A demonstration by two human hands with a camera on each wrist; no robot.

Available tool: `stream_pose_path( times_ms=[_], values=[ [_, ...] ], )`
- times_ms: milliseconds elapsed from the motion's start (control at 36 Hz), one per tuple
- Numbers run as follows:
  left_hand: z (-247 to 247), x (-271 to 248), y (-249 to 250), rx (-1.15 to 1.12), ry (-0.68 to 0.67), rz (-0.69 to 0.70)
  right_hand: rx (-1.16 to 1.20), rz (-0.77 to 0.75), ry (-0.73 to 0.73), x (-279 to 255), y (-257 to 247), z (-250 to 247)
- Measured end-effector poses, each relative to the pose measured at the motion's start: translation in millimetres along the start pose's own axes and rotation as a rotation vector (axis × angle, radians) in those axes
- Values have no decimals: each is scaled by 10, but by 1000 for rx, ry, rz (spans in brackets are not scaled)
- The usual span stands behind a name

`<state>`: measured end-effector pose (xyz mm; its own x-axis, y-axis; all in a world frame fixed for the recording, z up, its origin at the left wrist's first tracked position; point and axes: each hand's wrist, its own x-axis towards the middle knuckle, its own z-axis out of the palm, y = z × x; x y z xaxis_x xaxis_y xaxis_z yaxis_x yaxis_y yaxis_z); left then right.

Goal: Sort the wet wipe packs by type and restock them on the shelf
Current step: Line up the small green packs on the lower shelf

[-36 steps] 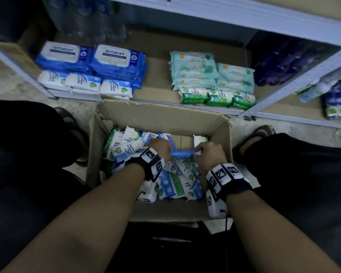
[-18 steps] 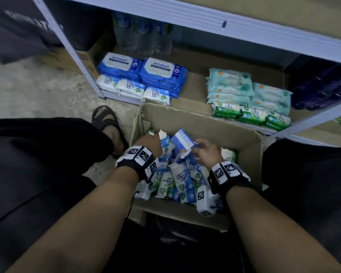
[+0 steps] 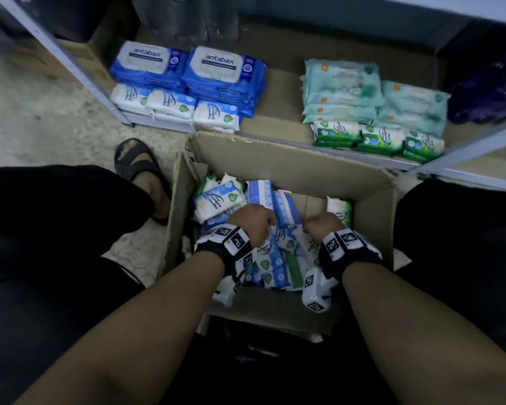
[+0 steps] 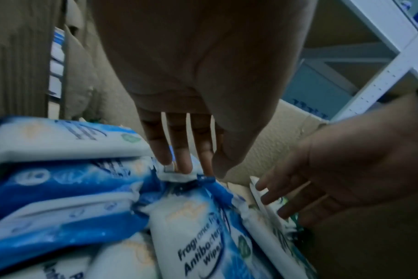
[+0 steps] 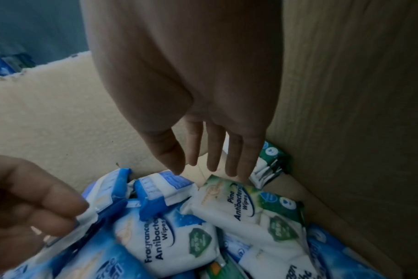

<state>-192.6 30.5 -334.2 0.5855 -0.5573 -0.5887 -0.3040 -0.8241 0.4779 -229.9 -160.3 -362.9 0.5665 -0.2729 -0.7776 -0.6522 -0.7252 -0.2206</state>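
A cardboard box [image 3: 278,159] on the floor holds several small wet wipe packs, blue-and-white and green-and-white. My left hand [image 3: 251,220] reaches into the pile, and its fingertips [image 4: 184,168] and thumb pinch the crimped end of a blue Fragrance Antibacterial pack [image 4: 198,226]. My right hand [image 3: 323,226] is beside it with straight fingers [image 5: 212,160], hovering just over a green Pine pack [image 5: 246,203] and holding nothing. On the shelf board [image 3: 275,92] lie blue Antabax packs [image 3: 187,68], small blue packs [image 3: 173,103], teal packs [image 3: 362,92] and small green packs [image 3: 377,138].
The box stands between my knees, right against the shelf's front edge. A grey shelf upright [image 3: 79,71] slants at the left. A sandalled foot [image 3: 140,171] rests left of the box. Water bottles [image 3: 187,19] stand at the back of the shelf. Dark purple packs [image 3: 491,92] fill the right.
The blue pack held up between both hands half a second ago is back down on the pile. My right hand has let go and opened. The view has shifted.
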Motion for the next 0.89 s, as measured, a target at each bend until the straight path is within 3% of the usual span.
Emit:
stream_pose_path(
  times_ms=[111,250,472,694,889],
  values=[
    [102,66,79,19,-99,101,1,58,29,37,114,55],
    [270,127,216,265,-169,135,46,94,34,36,276,172],
    [527,213,358,530,-229,203,-53,-16,-70,104,452,260],
    [761,386,500,572,-324,238,62,95,35,62,665,144],
    [844,477,551,579,-373,278,-68,74,91,-92,764,113]
  ],
)
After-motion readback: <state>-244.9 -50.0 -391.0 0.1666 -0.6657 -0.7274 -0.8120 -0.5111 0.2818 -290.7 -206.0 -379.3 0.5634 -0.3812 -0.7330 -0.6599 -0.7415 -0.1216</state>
